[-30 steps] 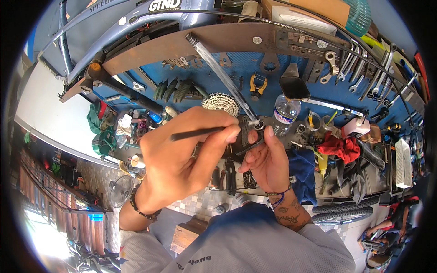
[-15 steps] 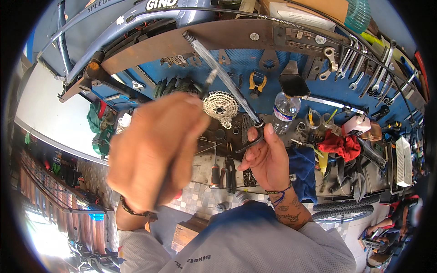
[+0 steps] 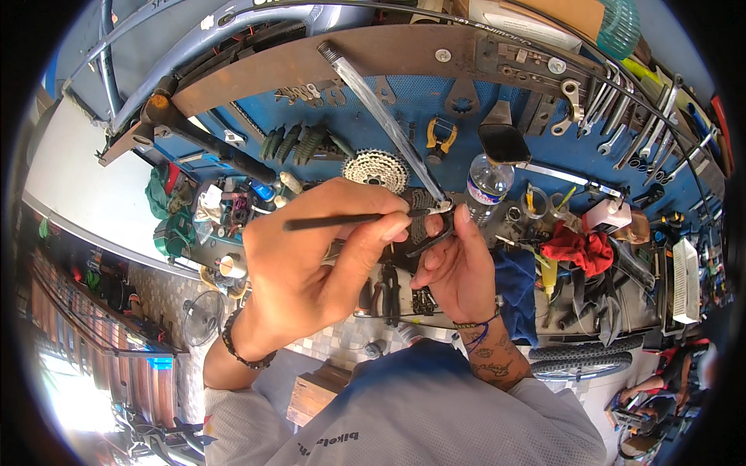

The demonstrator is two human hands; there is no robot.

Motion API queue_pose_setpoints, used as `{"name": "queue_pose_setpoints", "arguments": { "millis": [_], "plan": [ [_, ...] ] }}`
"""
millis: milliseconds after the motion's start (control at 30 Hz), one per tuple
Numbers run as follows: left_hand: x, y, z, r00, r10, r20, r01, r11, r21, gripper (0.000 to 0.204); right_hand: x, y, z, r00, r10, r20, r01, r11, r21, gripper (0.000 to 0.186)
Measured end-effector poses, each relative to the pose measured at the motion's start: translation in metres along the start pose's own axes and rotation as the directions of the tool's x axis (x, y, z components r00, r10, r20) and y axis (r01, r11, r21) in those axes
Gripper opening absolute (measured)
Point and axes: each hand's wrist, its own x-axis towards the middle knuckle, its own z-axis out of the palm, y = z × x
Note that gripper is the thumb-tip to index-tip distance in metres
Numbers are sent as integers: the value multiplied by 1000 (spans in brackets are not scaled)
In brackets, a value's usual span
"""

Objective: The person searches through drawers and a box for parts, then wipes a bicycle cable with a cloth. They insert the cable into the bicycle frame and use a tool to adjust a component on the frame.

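Observation:
My left hand (image 3: 311, 264) is closed in a pinch around a thin dark-handled brush (image 3: 334, 220). The brush's pale tip is against the lower end of a long, shiny thru axle (image 3: 388, 128). This axle slants up and away to the left, its dark threaded end at the top. Thumb and fingers of my right hand (image 3: 466, 272) close on the axle's base and its black lever (image 3: 429, 237). A silver cassette (image 3: 376, 169) lies on the bench behind my left hand, which partly hides it.
A clear plastic bottle (image 3: 486, 186) stands just beyond my right hand. Red cloth (image 3: 578, 247) and blue cloth (image 3: 514, 291) lie to the right. Several wrenches (image 3: 614, 116) hang on the blue board, with a hammer (image 3: 194, 140) at left. Pliers (image 3: 390, 293) lie near the bench's front edge.
My left hand has come down and to the right; the brush tip, earlier raised beside the axle's middle, now meets its lower end. My right hand and the axle have barely moved.

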Motion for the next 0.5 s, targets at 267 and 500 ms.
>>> {"name": "queue_pose_setpoints", "arguments": {
  "millis": [267, 500],
  "plan": [
    [0, -13, -2, 997, -30, -74, 29, 1000, -5, 9, 0, -1, 0, 1000, -24, -20, 23, 998, -50, 47],
    [21, -8, -22, 985, 74, -159, -45, 983, 178, 9, 0, 1, 3, 990, -132, -48, 117, 964, -238, 51]
  ]
}}
